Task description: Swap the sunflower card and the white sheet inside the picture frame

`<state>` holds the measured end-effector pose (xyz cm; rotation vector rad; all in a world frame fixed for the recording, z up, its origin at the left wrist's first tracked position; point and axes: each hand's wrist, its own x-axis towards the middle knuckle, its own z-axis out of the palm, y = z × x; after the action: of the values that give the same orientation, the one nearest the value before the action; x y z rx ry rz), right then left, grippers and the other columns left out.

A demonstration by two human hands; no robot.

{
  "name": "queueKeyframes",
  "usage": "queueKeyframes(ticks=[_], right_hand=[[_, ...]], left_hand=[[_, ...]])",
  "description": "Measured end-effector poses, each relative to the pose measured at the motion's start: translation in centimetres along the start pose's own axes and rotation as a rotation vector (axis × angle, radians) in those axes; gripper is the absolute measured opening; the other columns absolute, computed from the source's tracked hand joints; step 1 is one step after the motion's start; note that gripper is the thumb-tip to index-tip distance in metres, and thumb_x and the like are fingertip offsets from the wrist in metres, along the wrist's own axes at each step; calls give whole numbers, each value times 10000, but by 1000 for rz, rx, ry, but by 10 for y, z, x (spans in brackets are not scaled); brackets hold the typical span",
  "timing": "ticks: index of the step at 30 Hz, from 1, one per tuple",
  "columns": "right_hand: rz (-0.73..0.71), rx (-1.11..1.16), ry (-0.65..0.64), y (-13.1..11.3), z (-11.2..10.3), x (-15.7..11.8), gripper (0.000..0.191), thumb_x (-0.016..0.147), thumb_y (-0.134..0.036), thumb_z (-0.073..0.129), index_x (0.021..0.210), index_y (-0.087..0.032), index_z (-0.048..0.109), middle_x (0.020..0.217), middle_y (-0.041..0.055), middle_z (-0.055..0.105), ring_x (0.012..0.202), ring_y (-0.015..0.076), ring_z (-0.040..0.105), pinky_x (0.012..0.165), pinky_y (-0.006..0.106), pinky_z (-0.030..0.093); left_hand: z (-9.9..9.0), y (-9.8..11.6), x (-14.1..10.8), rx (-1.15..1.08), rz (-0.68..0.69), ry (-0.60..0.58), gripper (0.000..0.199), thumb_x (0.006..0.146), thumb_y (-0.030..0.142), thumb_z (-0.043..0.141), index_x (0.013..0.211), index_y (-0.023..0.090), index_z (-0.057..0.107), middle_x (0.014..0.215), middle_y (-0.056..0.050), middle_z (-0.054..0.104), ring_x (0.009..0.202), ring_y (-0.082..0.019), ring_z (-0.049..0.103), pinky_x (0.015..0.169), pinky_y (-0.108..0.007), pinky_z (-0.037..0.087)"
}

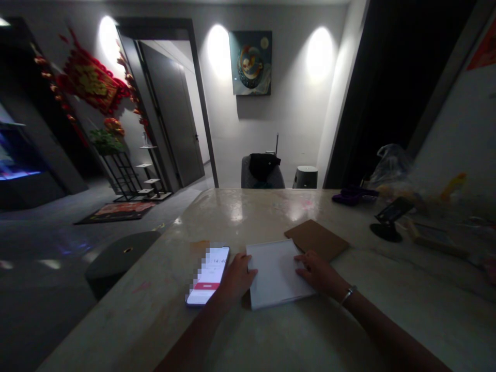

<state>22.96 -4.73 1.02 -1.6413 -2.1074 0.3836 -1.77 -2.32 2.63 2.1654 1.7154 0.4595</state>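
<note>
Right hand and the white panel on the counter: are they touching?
Touching. The head view shows the right hand with its fingertips lying on top of the white panel, near the panel's right edge, with no gap visible.

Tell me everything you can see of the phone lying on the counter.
The smartphone lies flat and screen up on the pale, glossy counter, angled with its top end pointing away from the viewer and to the right. Its screen is lit, mostly white, with a blurred, pixelated area, digits reading 14:4 and something unclear, and a red bar across the lower part. A thin pale edge shows around it. The left hand sits right beside its right edge; whether they touch cannot be told.
</note>
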Motion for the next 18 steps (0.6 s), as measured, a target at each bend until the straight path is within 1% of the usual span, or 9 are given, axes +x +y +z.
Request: queueKeyframes(ticks=[3, 6, 7, 10, 12, 16, 18], right_hand=[[14, 31, -9, 3, 0, 1, 342, 752, -220, 505, 1077, -130, 562, 910, 100, 575, 814, 192, 551, 775, 303, 427], [20, 57, 36, 7, 5, 3, 305, 763, -178, 469, 1044, -129, 575, 923, 107, 590, 831, 191, 557, 775, 304, 429], [17, 62, 59, 8, 8, 4, 289, 767, -174, 460, 1025, -131, 584, 913, 105, 597, 828, 192, 559, 772, 306, 430], [11, 70, 123, 12, 15, 8, 250, 777, -190, 451, 961, -136, 612, 876, 103, 616, 815, 201, 566, 764, 321, 432], [14, 102, 148, 14, 17, 10, 246, 776, -206, 460, 954, -134, 615, 879, 107, 626, 806, 204, 572, 762, 328, 436], [20, 208, 166, 19, 15, 14, 277, 795, -236, 432, 994, -136, 596, 947, 111, 636, 845, 203, 583, 786, 336, 441], [14, 218, 201, 24, 13, 15, 281, 808, -253, 402, 983, -153, 598, 969, 102, 637, 885, 207, 578, 806, 349, 438]], left_hand=[[-3, 1, -1, 14, -44, -43, 468, 737, 326, 483, 1156, 116, 502, 1157, -148, 520, 1045, -243, 502, 880, -329, 375], [-2, 1, -1, 34, -53, -88, 472, 763, 290, 456, 1196, 103, 461, 1161, -142, 521, 1074, -217, 481, 904, -293, 349], [0, 1, -1, 45, -48, -86, 471, 772, 279, 444, 1207, 97, 447, 1171, -143, 512, 1072, -209, 481, 902, -281, 349], [3, 1, 1, 80, -41, -24, 464, 793, 251, 411, 1226, 85, 419, 1178, -148, 495, 1055, -203, 487, 882, -269, 356], [4, 1, 2, 92, -51, 2, 472, 793, 249, 415, 1234, 82, 402, 1178, -152, 491, 1062, -206, 478, 886, -272, 349], [4, 1, 3, 48, -71, -17, 493, 786, 277, 442, 1248, 119, 376, 1179, -132, 501, 1070, -204, 469, 890, -278, 337], [4, 2, 3, 26, -75, -19, 495, 783, 289, 449, 1247, 133, 372, 1196, -123, 491, 1083, -202, 459, 897, -276, 327]])
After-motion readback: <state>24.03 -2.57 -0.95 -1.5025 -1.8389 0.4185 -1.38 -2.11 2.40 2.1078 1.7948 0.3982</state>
